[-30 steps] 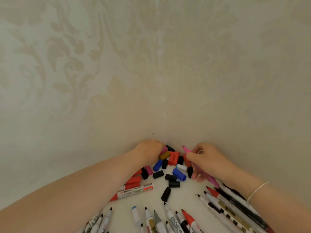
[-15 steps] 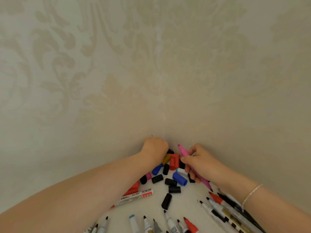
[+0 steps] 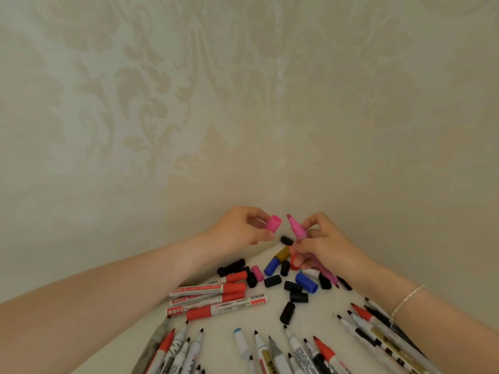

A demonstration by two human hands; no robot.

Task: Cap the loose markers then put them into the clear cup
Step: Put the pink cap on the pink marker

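Against the patterned wall [image 3: 243,103], above the table [image 3: 318,317] strewn with loose caps [image 3: 293,287] and markers [image 3: 270,349], the right hand [image 3: 324,247] grips a pink marker [image 3: 298,230], tip up; the left hand [image 3: 237,229] pinches its pink cap [image 3: 272,224] just beside the tip.

There is 1 view only, so no part of the scene is shared between cameras. It comes from a wide-angle camera on the person's head, facing forward and steeply down. Both bare forearms enter from the bottom corners and converge on the left hand [image 3: 237,228] and right hand [image 3: 321,244], which sit low and centre, close to the lens. Above and beyond the hands, the pale damask-patterned wall [image 3: 243,103] fills most of the frame, its lines bowed by the lens. Below the hands, nearer the viewer, the white tabletop [image 3: 224,322] is cut off by the bottom edge.
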